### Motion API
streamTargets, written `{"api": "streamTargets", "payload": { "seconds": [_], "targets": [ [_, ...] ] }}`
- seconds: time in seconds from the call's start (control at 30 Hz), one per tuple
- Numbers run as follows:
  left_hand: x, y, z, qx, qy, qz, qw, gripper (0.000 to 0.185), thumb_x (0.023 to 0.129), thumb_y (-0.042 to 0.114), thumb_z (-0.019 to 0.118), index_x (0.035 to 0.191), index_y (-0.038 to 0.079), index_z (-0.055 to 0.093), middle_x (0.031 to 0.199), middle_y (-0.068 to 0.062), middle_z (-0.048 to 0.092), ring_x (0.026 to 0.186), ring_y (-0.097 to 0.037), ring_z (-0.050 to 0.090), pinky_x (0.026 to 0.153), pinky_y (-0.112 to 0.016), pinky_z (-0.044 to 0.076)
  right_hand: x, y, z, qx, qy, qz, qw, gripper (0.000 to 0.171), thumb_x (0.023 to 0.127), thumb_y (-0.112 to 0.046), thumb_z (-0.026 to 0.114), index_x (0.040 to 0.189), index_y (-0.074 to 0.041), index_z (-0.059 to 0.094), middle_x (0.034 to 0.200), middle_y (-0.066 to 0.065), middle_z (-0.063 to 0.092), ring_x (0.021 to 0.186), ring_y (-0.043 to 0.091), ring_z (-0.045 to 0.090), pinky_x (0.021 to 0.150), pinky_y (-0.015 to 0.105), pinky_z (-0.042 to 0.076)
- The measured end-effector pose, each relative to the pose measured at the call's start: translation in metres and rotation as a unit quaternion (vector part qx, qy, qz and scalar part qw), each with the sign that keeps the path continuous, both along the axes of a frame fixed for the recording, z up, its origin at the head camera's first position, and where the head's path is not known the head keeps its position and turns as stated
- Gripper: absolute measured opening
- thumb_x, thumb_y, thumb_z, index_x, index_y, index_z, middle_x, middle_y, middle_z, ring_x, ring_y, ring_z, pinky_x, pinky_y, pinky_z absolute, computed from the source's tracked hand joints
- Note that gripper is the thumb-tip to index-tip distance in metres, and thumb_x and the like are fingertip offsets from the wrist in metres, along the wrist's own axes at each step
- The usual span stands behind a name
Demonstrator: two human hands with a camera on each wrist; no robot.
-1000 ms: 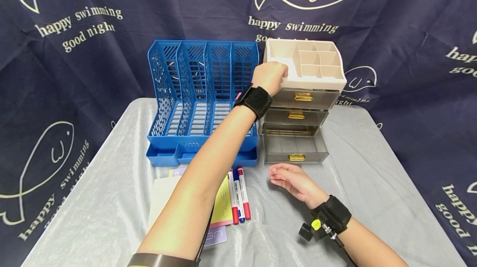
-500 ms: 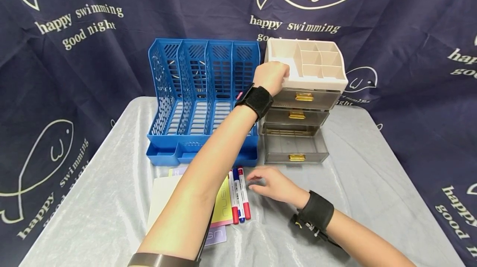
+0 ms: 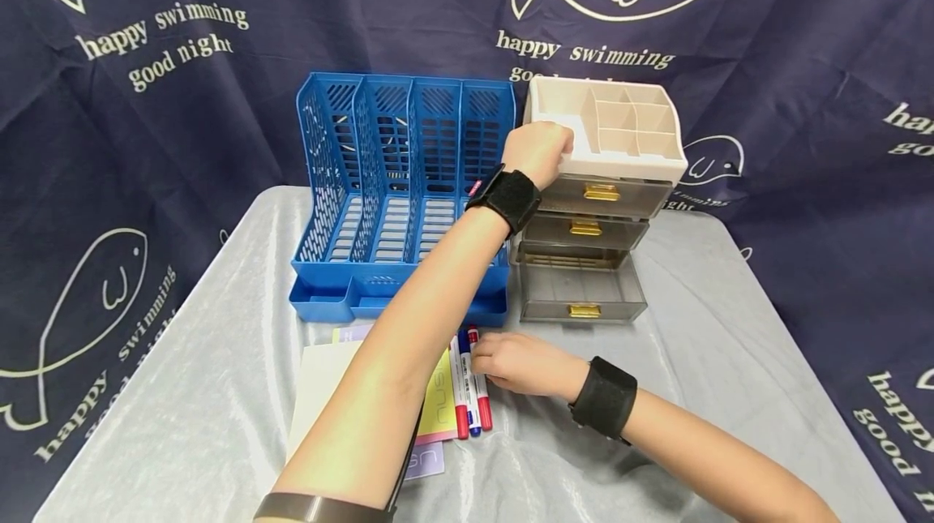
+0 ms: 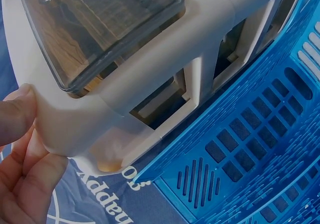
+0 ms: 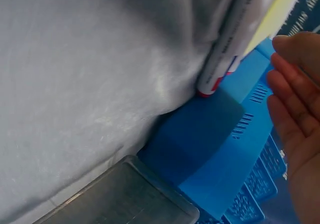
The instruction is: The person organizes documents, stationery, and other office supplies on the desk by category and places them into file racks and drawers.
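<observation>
Three markers [image 3: 470, 383] lie side by side on the desk [image 3: 700, 393], just in front of the blue file rack [image 3: 401, 199], caps pointing toward it, and they rest against a yellow notepad [image 3: 443, 405] on their left. The right hand [image 3: 511, 362] is down on the desk with its fingertips at the nearest, red-capped marker; the fingers look straight and nothing is lifted. From the right wrist camera the fingers [image 5: 295, 109] look extended and together, with the marker tip [image 5: 207, 87] butted up against the rack's base.

Risk one: these are round barrels on a slick, wrinkled cloth. A push instead of a pinch could roll them under the notepad edge or jam them into the rack's front lip.

Up top, the left hand [image 3: 538, 152] clamps on the front left corner of the cream drawer organizer [image 3: 620, 126], thumb and fingers wrapped round the rim, as the left wrist view confirms. The bottom drawer [image 3: 580, 289] stands pulled well out, empty as far as I can see. Risk two: with that drawer out front, the tower may tip forward if the left hand lets go or leans on it.

Also, the left forearm crosses over the notepad, so the right hand has little room on that side.
</observation>
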State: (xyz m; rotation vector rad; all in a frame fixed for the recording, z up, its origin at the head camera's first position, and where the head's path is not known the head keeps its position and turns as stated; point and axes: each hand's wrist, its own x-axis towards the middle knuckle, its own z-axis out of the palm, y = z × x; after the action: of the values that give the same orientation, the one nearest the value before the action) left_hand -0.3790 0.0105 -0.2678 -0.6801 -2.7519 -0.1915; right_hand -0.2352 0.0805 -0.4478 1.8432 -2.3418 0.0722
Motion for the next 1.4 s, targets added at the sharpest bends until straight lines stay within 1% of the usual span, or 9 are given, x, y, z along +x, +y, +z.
{"api": "streamTargets", "payload": {
  "seconds": [0.1,0.23,0.4,0.5,0.57,0.77,1.07,1.3,1.4],
  "targets": [
    [0.000,0.000,0.000,-0.004,-0.001,-0.001,1.0000,0.023,0.089,0.010,0.058,0.106,0.020,0.069,0.108,0.002,0.068,0.097,-0.014,0.062,0.082,-0.031,0.050,-0.001,-0.002,-0.002,0.003,0.024,0.012,1.000,0.018,0.078,-0.003,0.065,0.090,-0.016,0.067,0.098,-0.005,0.065,0.095,0.011,0.058,0.084,0.022,0.048],
    [0.000,0.000,-0.001,-0.006,0.003,-0.002,1.0000,0.024,0.089,0.010,0.058,0.107,0.021,0.069,0.108,0.003,0.068,0.098,-0.014,0.062,0.082,-0.031,0.050,-0.005,-0.004,-0.007,0.003,0.023,0.021,1.000,0.017,0.079,-0.004,0.065,0.090,-0.017,0.067,0.099,-0.005,0.065,0.097,0.012,0.058,0.086,0.023,0.047],
    [-0.001,0.000,-0.001,-0.006,0.003,0.001,1.0000,0.023,0.089,0.010,0.058,0.107,0.021,0.069,0.108,0.003,0.068,0.097,-0.013,0.063,0.082,-0.031,0.050,-0.010,-0.006,-0.013,0.011,0.021,0.027,0.999,0.014,0.082,-0.007,0.065,0.091,-0.018,0.068,0.100,-0.005,0.065,0.099,0.012,0.058,0.089,0.024,0.046],
    [-0.001,0.000,0.000,-0.007,0.003,0.003,1.0000,0.023,0.089,0.011,0.058,0.107,0.021,0.069,0.108,0.004,0.068,0.097,-0.013,0.063,0.082,-0.031,0.050,-0.011,-0.006,-0.016,0.016,0.032,0.029,0.999,0.011,0.086,-0.011,0.064,0.092,-0.019,0.069,0.100,-0.006,0.065,0.099,0.012,0.058,0.090,0.024,0.046],
    [-0.001,0.000,0.000,-0.007,0.002,0.003,1.0000,0.023,0.089,0.011,0.058,0.107,0.021,0.069,0.108,0.004,0.068,0.097,-0.013,0.063,0.082,-0.030,0.050,-0.012,-0.007,-0.018,0.019,0.049,0.033,0.998,0.012,0.087,-0.013,0.062,0.093,-0.021,0.069,0.100,-0.006,0.065,0.098,0.011,0.058,0.090,0.024,0.046],
    [-0.001,0.001,0.000,-0.006,0.001,0.001,1.0000,0.023,0.089,0.011,0.058,0.107,0.021,0.069,0.109,0.004,0.068,0.098,-0.013,0.062,0.082,-0.031,0.050,-0.014,-0.006,-0.022,0.027,0.119,0.063,0.991,0.019,0.087,-0.010,0.057,0.098,-0.024,0.065,0.101,-0.007,0.062,0.097,0.009,0.057,0.090,0.025,0.045],
    [-0.001,0.001,0.000,-0.005,-0.004,0.001,1.0000,0.024,0.090,0.010,0.058,0.108,0.021,0.069,0.110,0.003,0.067,0.099,-0.013,0.062,0.083,-0.031,0.050,-0.019,0.000,-0.027,0.017,0.149,0.104,0.983,0.019,0.088,-0.010,0.050,0.096,-0.023,0.062,0.105,-0.007,0.062,0.102,0.012,0.056,0.094,0.028,0.044],
    [0.000,0.000,-0.001,-0.007,-0.001,0.002,1.0000,0.024,0.089,0.010,0.058,0.108,0.021,0.069,0.109,0.003,0.067,0.098,-0.013,0.062,0.082,-0.031,0.050,-0.018,-0.001,-0.027,0.016,0.178,0.133,0.975,0.013,0.089,-0.012,0.049,0.090,-0.021,0.058,0.101,-0.007,0.062,0.099,0.012,0.057,0.090,0.028,0.045],
    [0.000,0.000,-0.001,-0.005,0.001,0.000,1.0000,0.024,0.089,0.010,0.058,0.108,0.021,0.069,0.109,0.003,0.068,0.098,-0.013,0.062,0.082,-0.031,0.050,-0.017,0.000,-0.024,0.014,0.186,0.136,0.973,0.013,0.089,-0.012,0.048,0.090,-0.021,0.057,0.100,-0.007,0.062,0.098,0.012,0.057,0.089,0.027,0.046]
  ]
}}
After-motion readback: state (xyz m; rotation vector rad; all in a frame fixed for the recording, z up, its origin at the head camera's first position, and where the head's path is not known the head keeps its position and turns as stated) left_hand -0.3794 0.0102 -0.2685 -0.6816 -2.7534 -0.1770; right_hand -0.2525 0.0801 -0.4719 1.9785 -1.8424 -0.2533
